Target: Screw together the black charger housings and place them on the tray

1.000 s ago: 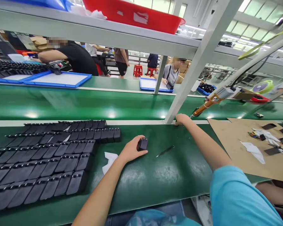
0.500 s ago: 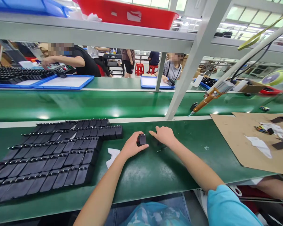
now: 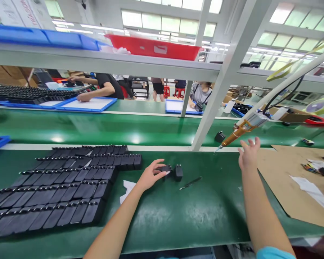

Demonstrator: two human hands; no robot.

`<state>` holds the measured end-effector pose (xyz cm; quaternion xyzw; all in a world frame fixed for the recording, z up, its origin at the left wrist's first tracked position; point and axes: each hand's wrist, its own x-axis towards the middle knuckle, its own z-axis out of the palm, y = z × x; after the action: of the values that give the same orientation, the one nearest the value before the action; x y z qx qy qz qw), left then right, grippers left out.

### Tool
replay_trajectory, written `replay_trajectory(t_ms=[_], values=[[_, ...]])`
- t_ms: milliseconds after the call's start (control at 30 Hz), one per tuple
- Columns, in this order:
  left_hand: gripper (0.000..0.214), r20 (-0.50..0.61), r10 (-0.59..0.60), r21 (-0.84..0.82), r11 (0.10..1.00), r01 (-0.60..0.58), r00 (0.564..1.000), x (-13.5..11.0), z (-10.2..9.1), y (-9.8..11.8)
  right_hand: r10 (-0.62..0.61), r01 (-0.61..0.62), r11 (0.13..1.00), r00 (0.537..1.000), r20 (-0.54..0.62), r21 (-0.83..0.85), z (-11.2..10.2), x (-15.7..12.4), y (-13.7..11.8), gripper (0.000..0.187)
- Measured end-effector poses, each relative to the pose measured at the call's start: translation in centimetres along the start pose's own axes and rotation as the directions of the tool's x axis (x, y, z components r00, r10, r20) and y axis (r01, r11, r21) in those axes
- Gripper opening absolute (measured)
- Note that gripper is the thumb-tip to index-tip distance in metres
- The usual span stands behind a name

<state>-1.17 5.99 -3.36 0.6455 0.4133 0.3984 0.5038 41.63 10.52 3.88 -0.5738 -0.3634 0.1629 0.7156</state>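
Note:
My left hand (image 3: 151, 175) pinches a small black plug adapter (image 3: 166, 168), held tilted just above the green bench. Right beside it stands a second black plug adapter (image 3: 178, 173), upright with its prongs on top. A thin dark tool with a pale pointed tip (image 3: 191, 183) lies on the bench in front of them; I cannot tell its exact kind. Raised over the right part of the bench, my right hand (image 3: 250, 154) is open with fingers spread. It is nearest to an orange-brown dispensing tool (image 3: 233, 137) hanging on a pole, without visible contact.
Rows of black adapters (image 3: 70, 194) cover the left of the bench (image 3: 162, 223), beside a scrap of white paper (image 3: 127, 190). Cardboard (image 3: 275, 180) lies at right. A slanted metal post (image 3: 218, 82) and a green belt (image 3: 140, 126) stand beyond. Co-workers sit across.
My right hand has moved right and up, away from the left hand toward the hanging dispensing tool. The standing adapter and thin tool now show plainly. The head view has tilted up.

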Motion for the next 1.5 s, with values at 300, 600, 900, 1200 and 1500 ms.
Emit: replay_trajectory(t_ms=[300,600,900,1200,1500], values=[[0.042,-0.117,-0.007,0.111,0.994,0.020,0.993,0.6,0.1,-1.2,0.070,-0.123,0.977,0.957,0.281,0.175,3.2,-0.8,1.1,0.070],[0.054,-0.056,0.095,0.739,0.673,-0.023,0.994,-1.1,2.4,1.7,0.060,-0.257,0.887,0.887,0.457,0.384,9.2,-10.4,-3.8,0.057],[0.036,-0.212,0.032,0.675,0.728,0.123,0.977,-1.1,2.1,2.4,-0.163,-0.258,0.691,0.854,0.493,0.676,16.2,-18.5,-10.5,0.026],[0.035,-0.296,0.290,0.632,0.774,-0.041,0.910,-1.8,1.5,3.9,-0.102,-0.301,0.631,0.881,0.461,0.715,16.3,-19.0,-10.9,0.035],[0.035,-0.294,0.418,0.595,0.784,-0.178,0.859,-2.4,1.5,4.8,-0.126,-0.272,0.633,0.887,0.443,0.725,16.2,-19.5,-11.1,0.035]])
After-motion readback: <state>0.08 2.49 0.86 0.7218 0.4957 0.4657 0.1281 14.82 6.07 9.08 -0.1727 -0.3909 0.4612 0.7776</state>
